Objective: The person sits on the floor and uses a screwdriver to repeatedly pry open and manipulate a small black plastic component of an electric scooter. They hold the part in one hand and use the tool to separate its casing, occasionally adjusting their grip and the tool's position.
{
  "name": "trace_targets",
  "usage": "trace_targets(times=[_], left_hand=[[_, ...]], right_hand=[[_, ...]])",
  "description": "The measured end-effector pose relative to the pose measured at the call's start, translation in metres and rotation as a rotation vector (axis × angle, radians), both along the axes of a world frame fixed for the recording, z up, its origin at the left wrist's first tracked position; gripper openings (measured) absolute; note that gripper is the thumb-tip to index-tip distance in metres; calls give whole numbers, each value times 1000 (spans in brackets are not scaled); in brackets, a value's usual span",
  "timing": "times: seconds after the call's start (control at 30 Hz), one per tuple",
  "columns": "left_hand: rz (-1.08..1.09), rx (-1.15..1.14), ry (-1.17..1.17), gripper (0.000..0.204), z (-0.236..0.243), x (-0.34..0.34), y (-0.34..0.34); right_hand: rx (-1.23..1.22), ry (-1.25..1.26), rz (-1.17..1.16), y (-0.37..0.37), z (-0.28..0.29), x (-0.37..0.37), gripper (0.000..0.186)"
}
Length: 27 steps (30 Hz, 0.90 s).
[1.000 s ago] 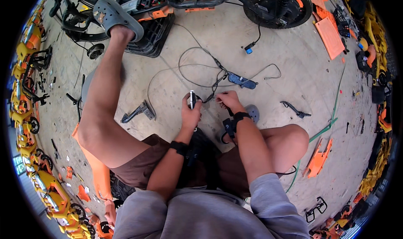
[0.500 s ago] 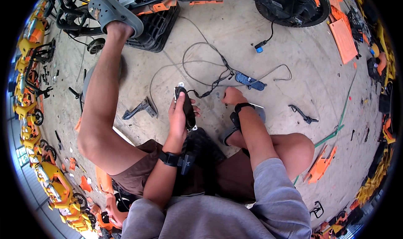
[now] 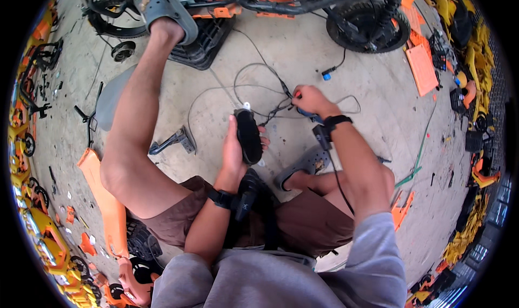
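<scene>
My left hand (image 3: 238, 144) is wrapped round a black oval unit (image 3: 248, 136) with small white tabs at its ends. The unit's dark, flat face is turned up. A thin black cable (image 3: 272, 113) runs near it across the floor toward my right hand. Closed and raised over the cable bundle, my right hand (image 3: 313, 99) has a small spot of red at its fingertips; what it grips is too small to name. Partly hidden under that hand lies a flat blue oval piece (image 3: 306, 114) on the floor.
A stripped motorbike frame (image 3: 303, 6) with a wheel (image 3: 368, 27) and a black crate (image 3: 203, 46) stands ahead. A metal bracket (image 3: 175, 140) lies left of my left hand. Orange panels (image 3: 421, 70) lie on the right, and an orange strip (image 3: 106, 205) beside my left leg.
My right hand has moved forward and right, over the blue piece and the cables. My left hand has turned the black unit so its flat face shows. The view has shifted slightly.
</scene>
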State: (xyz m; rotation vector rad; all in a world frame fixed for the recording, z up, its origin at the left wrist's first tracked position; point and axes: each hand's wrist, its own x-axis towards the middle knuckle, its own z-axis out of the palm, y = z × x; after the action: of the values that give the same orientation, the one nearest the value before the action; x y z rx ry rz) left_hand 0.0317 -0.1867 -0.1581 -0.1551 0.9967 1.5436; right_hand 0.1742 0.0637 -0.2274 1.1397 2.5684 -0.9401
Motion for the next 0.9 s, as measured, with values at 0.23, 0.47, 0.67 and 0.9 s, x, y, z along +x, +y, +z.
trace_targets(times=[0.23,0.47,0.67,0.9], left_hand=[[-58,206,-170,71,8,-5,-1],[-129,269,-116,66,24,-6,-5],[-76,231,-165,67,23,4,-7],[-119,282,-155,65,19,12,-5]], right_hand=[[395,647,-153,-29,194,-25,16],[598,977,-32,-79,253,11,16],[191,1246,-99,-84,238,11,19],[144,1222,-32,-100,231,10,15]])
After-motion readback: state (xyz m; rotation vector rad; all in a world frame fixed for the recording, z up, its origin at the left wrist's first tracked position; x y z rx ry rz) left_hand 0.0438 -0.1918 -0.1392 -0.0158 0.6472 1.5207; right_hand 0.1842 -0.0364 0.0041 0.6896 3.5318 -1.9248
